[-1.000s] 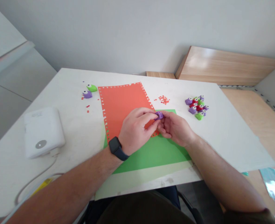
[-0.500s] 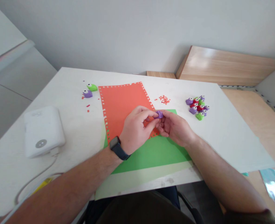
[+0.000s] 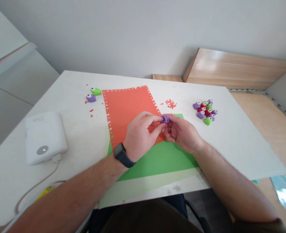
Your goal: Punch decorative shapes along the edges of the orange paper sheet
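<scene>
A small purple hole punch (image 3: 165, 119) with a slit across its body is held above the lower right corner of an orange paper sheet (image 3: 128, 106). My left hand (image 3: 141, 131) pinches its left end between thumb and fingers. From the other side, my right hand (image 3: 183, 131) grips it with thumb and forefinger, the other fingers curled below. Square-looking holes run along the sheet's edges. Under it lies a green sheet (image 3: 157, 163). Orange paper bits (image 3: 171, 104) form a small heap beyond my hands.
Several purple, red and green punches with round eyes (image 3: 205, 111) cluster on the right of the white table (image 3: 239, 142). A green punch (image 3: 95, 91) and a purple one (image 3: 91, 98) sit far left. A white device (image 3: 46, 137) with a cable stands at left.
The purple punch has turned slightly between my fingers, and a dark spot now shows on its left end. Both hands stay almost in place.
</scene>
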Demonstrator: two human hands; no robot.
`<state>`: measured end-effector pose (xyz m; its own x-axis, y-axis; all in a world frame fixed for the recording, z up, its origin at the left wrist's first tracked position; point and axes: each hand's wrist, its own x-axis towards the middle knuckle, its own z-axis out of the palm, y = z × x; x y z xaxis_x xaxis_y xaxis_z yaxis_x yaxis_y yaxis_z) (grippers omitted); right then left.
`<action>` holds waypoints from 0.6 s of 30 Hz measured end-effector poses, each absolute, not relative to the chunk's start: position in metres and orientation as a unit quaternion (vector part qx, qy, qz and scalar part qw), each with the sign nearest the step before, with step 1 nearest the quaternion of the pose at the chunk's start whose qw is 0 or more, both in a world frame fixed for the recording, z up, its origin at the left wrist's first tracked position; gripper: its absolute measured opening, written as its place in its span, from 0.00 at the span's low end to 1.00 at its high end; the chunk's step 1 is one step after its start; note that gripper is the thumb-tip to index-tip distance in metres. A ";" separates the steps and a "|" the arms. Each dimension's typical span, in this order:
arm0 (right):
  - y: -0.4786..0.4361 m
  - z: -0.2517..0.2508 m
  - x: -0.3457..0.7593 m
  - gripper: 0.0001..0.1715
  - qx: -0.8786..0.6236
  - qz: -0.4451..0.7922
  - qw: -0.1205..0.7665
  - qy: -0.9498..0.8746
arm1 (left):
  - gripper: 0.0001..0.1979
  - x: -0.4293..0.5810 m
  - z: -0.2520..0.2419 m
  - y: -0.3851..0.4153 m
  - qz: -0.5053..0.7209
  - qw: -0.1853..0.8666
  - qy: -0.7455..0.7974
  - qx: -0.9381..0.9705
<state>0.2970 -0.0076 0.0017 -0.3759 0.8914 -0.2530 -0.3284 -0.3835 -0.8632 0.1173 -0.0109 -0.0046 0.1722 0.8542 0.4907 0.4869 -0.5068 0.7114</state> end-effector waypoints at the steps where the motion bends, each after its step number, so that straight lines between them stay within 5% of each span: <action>1: -0.008 0.002 0.297 0.13 -0.377 0.738 0.414 -0.376 | 0.04 0.117 -0.005 -0.011 0.456 0.195 0.452 0.742; 18: -0.010 -0.002 0.294 0.15 -0.401 0.710 0.421 -0.399 | 0.05 0.122 -0.011 -0.011 0.438 0.315 0.496 0.680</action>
